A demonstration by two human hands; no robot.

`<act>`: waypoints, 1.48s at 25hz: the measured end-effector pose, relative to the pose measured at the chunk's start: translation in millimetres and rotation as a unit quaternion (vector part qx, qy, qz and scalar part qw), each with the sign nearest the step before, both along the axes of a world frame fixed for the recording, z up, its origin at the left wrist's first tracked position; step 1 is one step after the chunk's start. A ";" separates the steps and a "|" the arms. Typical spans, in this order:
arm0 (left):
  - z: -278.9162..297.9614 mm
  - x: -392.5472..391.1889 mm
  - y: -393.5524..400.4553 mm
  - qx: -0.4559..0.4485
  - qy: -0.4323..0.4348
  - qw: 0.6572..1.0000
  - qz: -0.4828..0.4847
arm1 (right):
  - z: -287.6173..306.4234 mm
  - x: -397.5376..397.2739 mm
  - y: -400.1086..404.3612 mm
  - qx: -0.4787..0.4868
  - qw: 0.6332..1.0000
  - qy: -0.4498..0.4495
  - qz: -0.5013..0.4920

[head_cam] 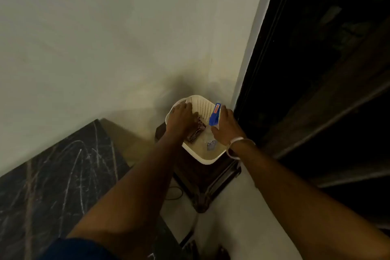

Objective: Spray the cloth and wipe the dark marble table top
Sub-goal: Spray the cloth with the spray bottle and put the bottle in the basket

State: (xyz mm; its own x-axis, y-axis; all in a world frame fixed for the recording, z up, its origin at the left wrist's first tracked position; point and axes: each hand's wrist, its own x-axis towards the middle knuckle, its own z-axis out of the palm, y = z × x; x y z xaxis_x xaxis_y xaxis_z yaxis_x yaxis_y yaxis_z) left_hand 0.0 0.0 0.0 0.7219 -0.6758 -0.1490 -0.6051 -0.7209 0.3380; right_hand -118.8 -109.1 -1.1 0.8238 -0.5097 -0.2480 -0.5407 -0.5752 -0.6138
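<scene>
Inside the white basket (211, 159) on the stool, your left hand (182, 116) rests on the folded cloth (197, 132); your right hand (225, 121) curls around the blue-topped spray bottle (214, 115), grip unclear

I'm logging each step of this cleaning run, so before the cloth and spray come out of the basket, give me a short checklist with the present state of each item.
1. Cloth within reach: ok. The left hand rests on the folded dark cloth inside the white basket.
2. Grip on the cloth closed: cannot tell; the fingers hide the contact.
3. Spray bottle in hand: ok. The right hand is at the bottle with the blue spray head, though a firm hold cannot be confirmed.
4. Basket steady: ok. It sits on the dark stool.
5. Dark marble table top free to wipe: ok for the visible part.
</scene>
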 end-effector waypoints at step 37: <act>-178.7 78.8 -45.2 0.026 0.464 0.856 0.227 | -109.1 54.5 0.9 0.088 0.915 -0.323 -0.224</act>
